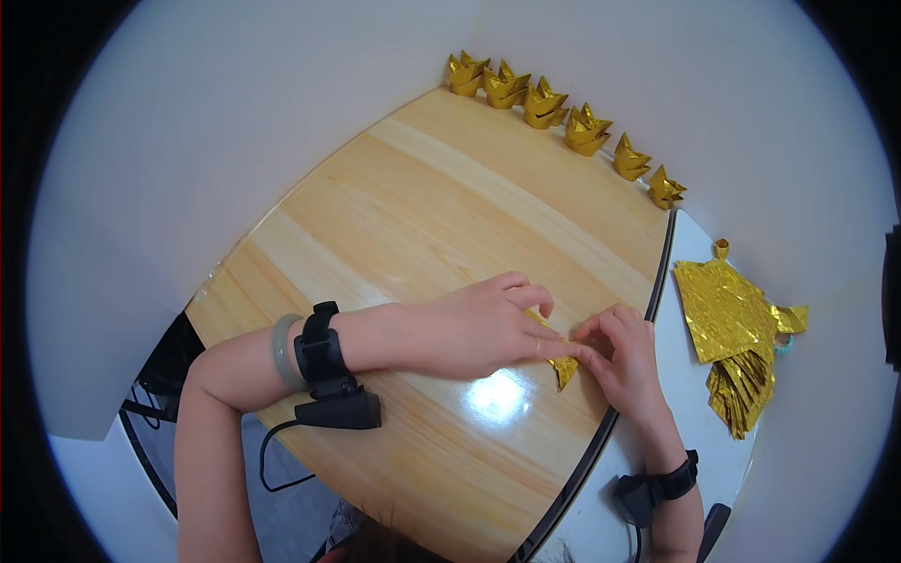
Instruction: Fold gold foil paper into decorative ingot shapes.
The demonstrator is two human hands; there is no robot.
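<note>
Gold foil piece (564, 372) sits between both hands over the wooden surface (394, 225), near its dark right edge; fingers of the right hand (627, 364) pinch its side, while those of the left hand (481, 324) lie across it, their grip impossible to tell; six folded gold shapes (587, 134) line the far side

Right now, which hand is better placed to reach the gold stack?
Right, I'd judge. The right hand is nearer the gold stack, which lies on that side. The left hand sits farther left, over the wood table. Both are at the small gold piece, so the right may need freeing first.
</note>
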